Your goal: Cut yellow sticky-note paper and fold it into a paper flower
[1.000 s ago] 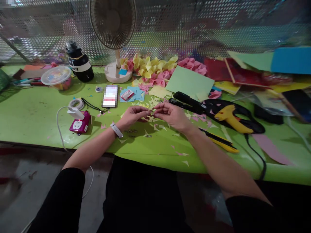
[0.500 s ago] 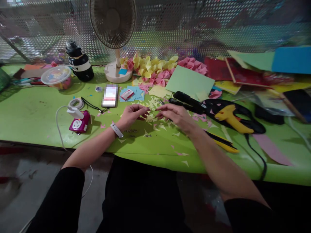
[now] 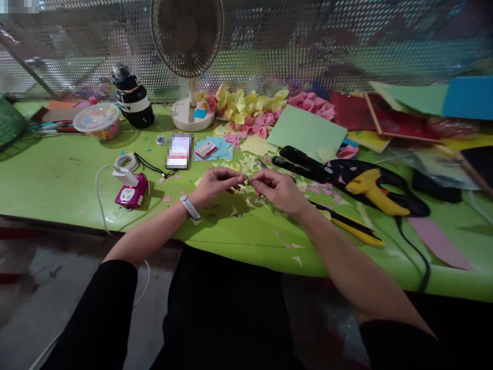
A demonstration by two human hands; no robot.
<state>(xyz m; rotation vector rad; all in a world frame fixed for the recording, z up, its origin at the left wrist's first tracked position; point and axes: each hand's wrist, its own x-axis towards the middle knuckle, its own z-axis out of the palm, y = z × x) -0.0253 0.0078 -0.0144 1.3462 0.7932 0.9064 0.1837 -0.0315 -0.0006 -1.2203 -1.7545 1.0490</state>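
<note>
My left hand (image 3: 216, 184) and my right hand (image 3: 278, 188) meet over a scatter of small yellow paper scraps (image 3: 246, 169) on the green table (image 3: 57, 180). Both hands are closed in a pinch, fingertips almost touching, on something too small to name. A white watch band sits on my left wrist. Black scissors (image 3: 308, 163) lie just beyond my right hand. A yellow glue gun (image 3: 375, 190) rests on a black mat to the right.
A fan (image 3: 188, 61), a black bottle (image 3: 133, 97), a clear lidded tub (image 3: 96, 121), a pink power socket (image 3: 129, 194), tape and a phone stand at the left and back. Yellow and pink folded paper pieces (image 3: 254, 110) and coloured paper sheets fill the back right. A yellow-black cutter (image 3: 354, 228) lies near the front edge.
My hands parted slightly half a second ago with the right fingers stretched out; now they are pinched together again. The view has shifted a little to the left.
</note>
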